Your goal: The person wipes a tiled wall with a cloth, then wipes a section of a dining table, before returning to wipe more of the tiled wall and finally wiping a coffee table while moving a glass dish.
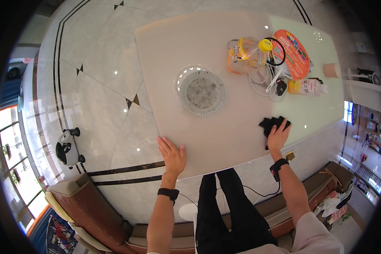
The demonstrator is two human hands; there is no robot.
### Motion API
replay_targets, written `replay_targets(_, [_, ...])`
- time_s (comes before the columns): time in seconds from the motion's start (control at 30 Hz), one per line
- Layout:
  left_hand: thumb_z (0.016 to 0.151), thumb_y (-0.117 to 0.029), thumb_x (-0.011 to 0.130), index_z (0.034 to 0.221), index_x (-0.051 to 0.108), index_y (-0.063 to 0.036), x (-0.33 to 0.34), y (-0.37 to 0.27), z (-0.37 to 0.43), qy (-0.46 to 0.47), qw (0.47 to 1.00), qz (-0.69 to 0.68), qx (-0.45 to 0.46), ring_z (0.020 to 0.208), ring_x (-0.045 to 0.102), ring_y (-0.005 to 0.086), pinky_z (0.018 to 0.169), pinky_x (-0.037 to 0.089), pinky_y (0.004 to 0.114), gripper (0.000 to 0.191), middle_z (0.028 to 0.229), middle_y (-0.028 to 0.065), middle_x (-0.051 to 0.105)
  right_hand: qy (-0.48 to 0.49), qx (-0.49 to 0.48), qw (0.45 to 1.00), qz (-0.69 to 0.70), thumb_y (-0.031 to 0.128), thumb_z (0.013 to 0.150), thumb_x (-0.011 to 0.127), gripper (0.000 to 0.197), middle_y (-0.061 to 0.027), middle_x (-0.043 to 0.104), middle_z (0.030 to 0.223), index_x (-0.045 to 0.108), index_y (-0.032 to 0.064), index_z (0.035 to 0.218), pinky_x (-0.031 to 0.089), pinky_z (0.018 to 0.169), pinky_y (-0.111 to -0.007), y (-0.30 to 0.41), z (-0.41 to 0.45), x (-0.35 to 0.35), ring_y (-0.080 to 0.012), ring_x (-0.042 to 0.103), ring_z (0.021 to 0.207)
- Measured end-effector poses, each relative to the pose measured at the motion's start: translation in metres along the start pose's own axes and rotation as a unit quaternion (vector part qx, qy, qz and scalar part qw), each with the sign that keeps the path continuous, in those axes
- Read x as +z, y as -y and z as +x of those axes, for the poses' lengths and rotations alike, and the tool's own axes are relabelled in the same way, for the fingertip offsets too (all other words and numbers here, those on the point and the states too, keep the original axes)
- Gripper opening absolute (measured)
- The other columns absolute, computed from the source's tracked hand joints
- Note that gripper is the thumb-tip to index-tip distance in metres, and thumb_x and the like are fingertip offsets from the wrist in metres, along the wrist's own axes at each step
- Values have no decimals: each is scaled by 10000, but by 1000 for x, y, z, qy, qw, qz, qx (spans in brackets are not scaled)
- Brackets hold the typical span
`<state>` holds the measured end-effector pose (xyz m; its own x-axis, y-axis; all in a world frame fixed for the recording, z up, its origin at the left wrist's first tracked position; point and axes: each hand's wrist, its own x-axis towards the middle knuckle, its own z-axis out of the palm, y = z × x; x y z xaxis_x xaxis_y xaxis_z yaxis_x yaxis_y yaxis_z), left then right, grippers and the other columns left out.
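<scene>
My right hand [278, 136] presses a crumpled black cloth [271, 124] onto the table near its front edge, at the seam between the pinkish and pale green parts of the top. Flat on the table's left front corner lies my left hand [173, 156], fingers together, with nothing in it. Between and beyond the hands, a ribbed clear glass ashtray [201, 92] with grey residue stands on the coffee table [216, 136]. Part of the cloth is hidden under my right hand.
A large yellow-capped plastic bottle [249, 56], white cables [260, 83], an orange printed fan [291, 54], a small drink bottle [306, 87] and a paper cup [331, 70] stand or lie at the right. Behind the table's front edge is a brown sofa [165, 230]. A toy car [68, 148] sits on the floor.
</scene>
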<state>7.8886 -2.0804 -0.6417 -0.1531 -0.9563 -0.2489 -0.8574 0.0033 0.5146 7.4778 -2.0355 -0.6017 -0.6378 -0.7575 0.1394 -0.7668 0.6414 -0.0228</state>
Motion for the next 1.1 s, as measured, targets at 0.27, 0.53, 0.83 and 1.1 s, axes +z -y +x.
replay_targets(0.27, [961,-412,402,1416,-15,160,-16,5,-3,71,997,-11,-40,1392,13,509,1110,65,591,842,1485,375,-74,0,-27,1000,-6,262,902,487,635,-332,215,1467,278,33,1456,210,1080,-573,101,-73,-13,-458,257,1346])
replay_targets(0.53, [960,-462,398,1423,-35,143,-17,25,-10,109,992,-70,-11,1388,5,506,1101,57,600,876,1475,391,-83,183,-292,933,102,334,785,640,595,-250,312,1463,514,180,1346,222,1078,-591,216,-251,-30,-378,304,1354])
replay_targets(0.83, [902,-147,465,1442,73,124,-69,8,25,75,990,-60,108,1420,70,439,1130,42,559,720,1521,311,20,-14,-5,1000,24,201,827,587,681,-319,285,1434,318,72,1440,266,1053,-569,139,-119,-12,-466,333,1288])
replay_targets(1.1, [798,-20,514,1391,230,154,-69,21,66,105,971,51,210,1408,133,442,1144,101,543,680,1500,309,148,-78,176,980,-48,235,892,498,615,-330,282,1434,309,36,1442,239,1069,-549,157,-125,-8,-453,307,1315])
